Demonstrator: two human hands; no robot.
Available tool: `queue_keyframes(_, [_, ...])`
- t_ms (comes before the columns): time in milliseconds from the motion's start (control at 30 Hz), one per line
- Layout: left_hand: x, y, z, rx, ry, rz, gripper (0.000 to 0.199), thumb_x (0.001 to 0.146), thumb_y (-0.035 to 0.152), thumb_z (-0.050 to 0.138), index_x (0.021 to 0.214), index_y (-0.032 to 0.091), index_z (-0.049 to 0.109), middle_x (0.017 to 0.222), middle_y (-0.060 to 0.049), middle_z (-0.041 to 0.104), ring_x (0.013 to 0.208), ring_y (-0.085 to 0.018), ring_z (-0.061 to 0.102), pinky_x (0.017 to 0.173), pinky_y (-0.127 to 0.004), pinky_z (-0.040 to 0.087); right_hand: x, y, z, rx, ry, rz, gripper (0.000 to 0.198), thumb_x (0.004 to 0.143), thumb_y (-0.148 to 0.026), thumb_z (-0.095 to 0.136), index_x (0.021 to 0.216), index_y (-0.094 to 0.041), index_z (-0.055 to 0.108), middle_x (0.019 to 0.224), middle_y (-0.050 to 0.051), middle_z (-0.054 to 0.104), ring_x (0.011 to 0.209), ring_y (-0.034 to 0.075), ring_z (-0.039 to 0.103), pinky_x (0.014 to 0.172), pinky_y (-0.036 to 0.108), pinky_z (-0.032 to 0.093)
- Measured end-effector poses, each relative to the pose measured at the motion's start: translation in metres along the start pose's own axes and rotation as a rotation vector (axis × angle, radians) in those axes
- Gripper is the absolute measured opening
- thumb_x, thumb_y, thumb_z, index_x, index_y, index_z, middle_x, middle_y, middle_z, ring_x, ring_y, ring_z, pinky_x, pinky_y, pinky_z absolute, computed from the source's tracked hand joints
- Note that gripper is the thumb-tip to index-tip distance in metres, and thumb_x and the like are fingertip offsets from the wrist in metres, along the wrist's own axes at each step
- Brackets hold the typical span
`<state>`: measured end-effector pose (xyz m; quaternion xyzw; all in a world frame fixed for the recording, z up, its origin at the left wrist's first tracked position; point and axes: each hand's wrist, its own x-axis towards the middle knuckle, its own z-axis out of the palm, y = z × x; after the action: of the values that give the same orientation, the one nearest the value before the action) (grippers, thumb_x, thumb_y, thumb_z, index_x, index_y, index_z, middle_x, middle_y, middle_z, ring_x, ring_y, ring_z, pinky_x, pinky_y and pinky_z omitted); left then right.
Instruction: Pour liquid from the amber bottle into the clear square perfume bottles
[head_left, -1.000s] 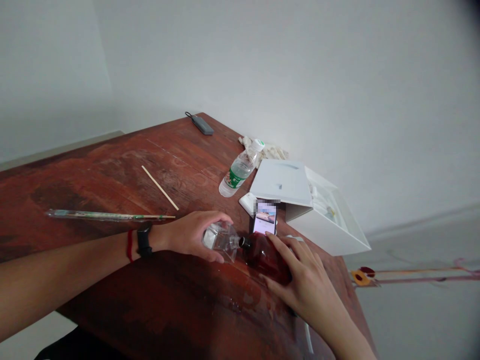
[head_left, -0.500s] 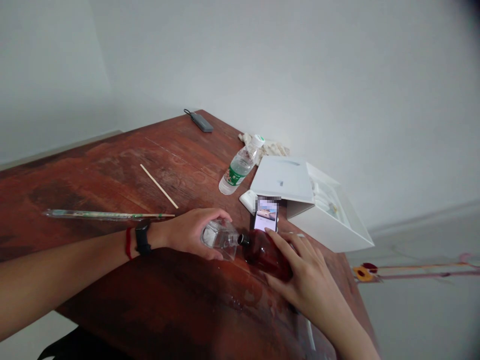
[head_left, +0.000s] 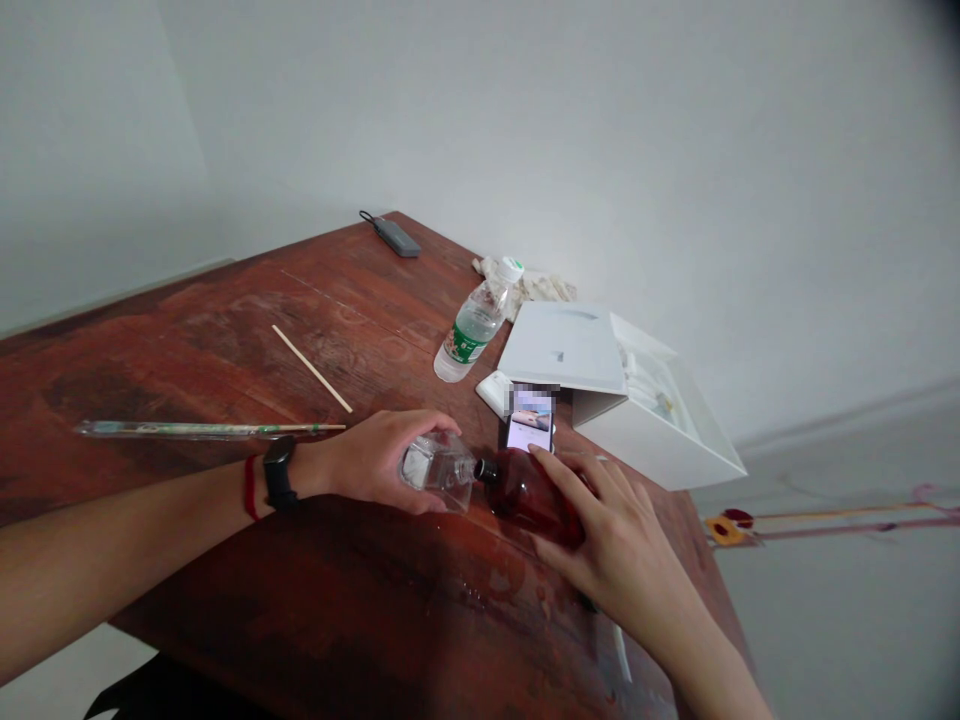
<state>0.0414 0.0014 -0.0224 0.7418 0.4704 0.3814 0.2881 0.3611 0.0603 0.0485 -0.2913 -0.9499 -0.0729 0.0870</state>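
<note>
My left hand (head_left: 390,462) is wrapped round a clear square bottle (head_left: 448,475), its mouth turned to the right. In my right hand (head_left: 600,520) lies a dark red bottle (head_left: 529,492), tilted on its side with its black neck pointing left. The two mouths meet or nearly meet; whether liquid passes between them I cannot tell. Just behind the red bottle a lit phone (head_left: 531,420) rests on the table, close to my right fingertips. Drops of liquid (head_left: 472,592) glisten on the wood below the hands.
On the reddish-brown table (head_left: 187,340) a capped water bottle (head_left: 466,340) stands behind the hands. An open white box (head_left: 652,440) sits at the right, with a crumpled cloth (head_left: 547,287) behind. Leftward are a thin stick (head_left: 311,368), wrapped chopsticks (head_left: 187,430) and a grey device (head_left: 394,237).
The whole view has shifted slightly, so things sit a little higher in the picture. Both hands keep hold of their bottles, mouth to mouth, with hardly any other difference.
</note>
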Motion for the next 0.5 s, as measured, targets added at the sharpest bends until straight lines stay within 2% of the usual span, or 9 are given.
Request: queue_keyframes(500, [0.0007,0.0010,-0.0006,-0.010,-0.008,0.001,0.076,0.074,0.055,0.093,0.135,0.022,0.062,0.128,-0.010,0.077,0.113,-0.033,0.075,0.103,-0.041,0.056,0.0004,-0.0008,-0.0007,-0.004,-0.008,0.008,0.067,0.095,-0.037,0.072,0.158,-0.026,0.052,0.138,0.018,0.068,0.119,0.041,0.065,0.092,0.055,0.053])
